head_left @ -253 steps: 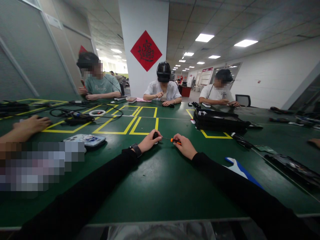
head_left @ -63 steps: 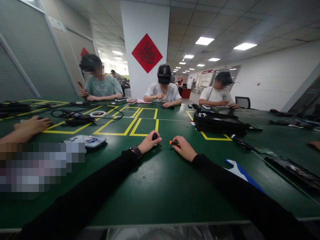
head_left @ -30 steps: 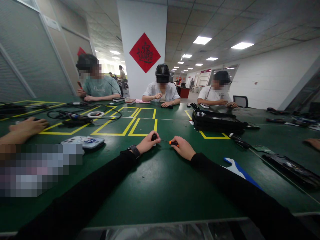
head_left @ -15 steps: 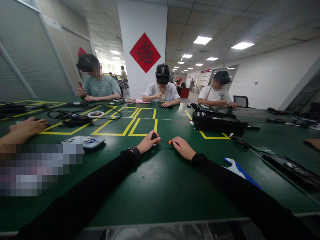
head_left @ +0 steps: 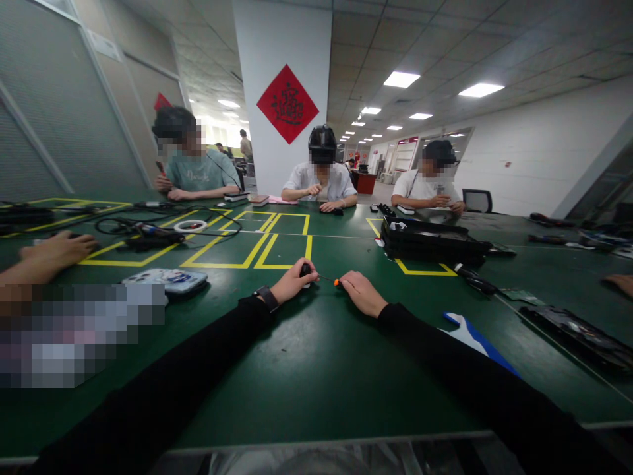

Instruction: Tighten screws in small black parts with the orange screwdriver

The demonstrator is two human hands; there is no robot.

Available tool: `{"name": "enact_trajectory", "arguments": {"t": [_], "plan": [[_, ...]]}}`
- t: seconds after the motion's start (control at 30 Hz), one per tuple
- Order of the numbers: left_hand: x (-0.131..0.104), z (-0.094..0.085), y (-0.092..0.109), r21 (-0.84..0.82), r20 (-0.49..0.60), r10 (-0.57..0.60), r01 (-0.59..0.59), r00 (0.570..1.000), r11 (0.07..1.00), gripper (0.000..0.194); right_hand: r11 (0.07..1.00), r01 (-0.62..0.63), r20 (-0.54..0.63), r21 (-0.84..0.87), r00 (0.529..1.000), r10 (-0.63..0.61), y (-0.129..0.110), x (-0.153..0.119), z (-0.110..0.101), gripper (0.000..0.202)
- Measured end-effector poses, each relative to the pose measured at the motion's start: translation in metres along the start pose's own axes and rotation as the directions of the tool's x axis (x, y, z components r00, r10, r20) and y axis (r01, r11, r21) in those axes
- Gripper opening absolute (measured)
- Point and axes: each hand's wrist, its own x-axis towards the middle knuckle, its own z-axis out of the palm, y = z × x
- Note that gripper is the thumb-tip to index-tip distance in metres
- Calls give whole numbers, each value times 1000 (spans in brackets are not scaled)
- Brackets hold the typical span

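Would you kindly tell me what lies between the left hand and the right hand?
The head view shows the screwdriver's thin shaft between the left hand and right hand.

The right hand (head_left: 363, 293) now hides nearly all the screwdriver (head_left: 337, 283) handle, more of which showed earlier; a distant person (head_left: 246, 146), apparently standing, has come into view.

Long, plain black sleeves covered both arms, the left sleeve (head_left: 163, 382) around eight o'clock in the view and the right sleeve (head_left: 459, 363) around four. A dark, watch-like band (head_left: 267, 299) circled the left hand's (head_left: 295, 282) wrist, just beside the cuff.
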Motion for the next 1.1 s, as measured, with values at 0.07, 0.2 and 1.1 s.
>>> {"name": "enact_trajectory", "arguments": {"t": [0.07,0.2,1.1], "plan": [[0,0,-1,-5,-1,4,-4,1000,1000,24,1000,8,0,-3,1000,-8,2,0,0,26],[1,0,-3,-5,-19,4,-4,1000,1000,25,1000,10,-27,28,1000,-9,4,0,-2,16],[0,3,-4,11,-42,-25,25,999,1000,30,994,-43,-53,104,997,49,3,-3,-1,15]]}}
